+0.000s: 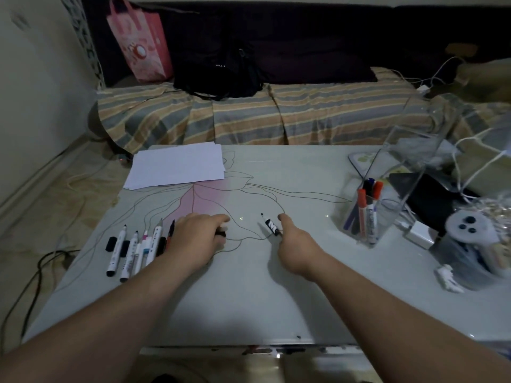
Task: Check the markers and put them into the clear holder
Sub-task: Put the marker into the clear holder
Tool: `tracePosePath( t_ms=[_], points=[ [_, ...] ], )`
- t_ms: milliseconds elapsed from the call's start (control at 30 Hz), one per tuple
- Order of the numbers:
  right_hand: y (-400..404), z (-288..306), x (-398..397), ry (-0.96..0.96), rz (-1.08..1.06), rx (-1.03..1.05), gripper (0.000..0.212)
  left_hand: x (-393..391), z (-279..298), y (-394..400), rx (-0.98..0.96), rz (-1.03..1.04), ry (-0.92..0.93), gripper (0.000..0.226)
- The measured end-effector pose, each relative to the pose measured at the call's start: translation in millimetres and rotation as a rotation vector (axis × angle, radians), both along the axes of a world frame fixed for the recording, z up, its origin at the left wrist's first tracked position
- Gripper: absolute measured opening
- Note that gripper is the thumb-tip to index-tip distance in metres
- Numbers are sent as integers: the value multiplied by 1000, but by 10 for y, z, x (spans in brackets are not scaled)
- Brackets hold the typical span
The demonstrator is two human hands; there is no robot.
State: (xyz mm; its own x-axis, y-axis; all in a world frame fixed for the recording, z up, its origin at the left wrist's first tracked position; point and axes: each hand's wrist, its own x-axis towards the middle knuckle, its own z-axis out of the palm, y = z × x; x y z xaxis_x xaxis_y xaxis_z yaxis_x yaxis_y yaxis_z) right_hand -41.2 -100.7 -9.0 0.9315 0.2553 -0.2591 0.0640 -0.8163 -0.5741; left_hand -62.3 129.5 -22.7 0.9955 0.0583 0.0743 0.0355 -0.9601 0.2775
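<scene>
My right hand (293,244) holds an uncapped black marker (270,225) with its tip pointing up and away, over the middle of the table. My left hand (197,239) rests on the table with its fingers curled over a small black cap (221,234). Left of that hand lies a row of several markers (132,251), some uncapped, with loose black caps (111,244) among them. The clear holder (362,217) stands at the right and holds several markers with red, blue and black caps.
A stack of white paper (177,165) lies at the table's (249,294) far left. At the right edge sit a tall clear box (414,150), a black object, a white charger (420,230) and plastic-wrapped clutter. A striped sofa stands behind the table.
</scene>
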Motion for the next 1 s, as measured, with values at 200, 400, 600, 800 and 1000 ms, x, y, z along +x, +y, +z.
tracePosePath(
  t_ms=[200, 400, 600, 800, 1000],
  points=[
    [-216, 195, 23, -99, -184, 352, 24, -44, 233, -228, -662, 57, -63, 21],
    [-335, 386, -72, -390, -43, 178, 31, -42, 283, -366, -944, 59, -23, 25],
    [-370, 273, 21, -593, 23, 11, 35, -45, 335, -469, -928, 74, -28, 24],
    [-340, 261, 11, -638, 31, -74, 39, -62, 396, -546, -862, 59, -41, 26],
    [-318, 308, -20, -838, 112, -174, 37, -72, 475, -570, -286, -282, -158, 19]
  ],
)
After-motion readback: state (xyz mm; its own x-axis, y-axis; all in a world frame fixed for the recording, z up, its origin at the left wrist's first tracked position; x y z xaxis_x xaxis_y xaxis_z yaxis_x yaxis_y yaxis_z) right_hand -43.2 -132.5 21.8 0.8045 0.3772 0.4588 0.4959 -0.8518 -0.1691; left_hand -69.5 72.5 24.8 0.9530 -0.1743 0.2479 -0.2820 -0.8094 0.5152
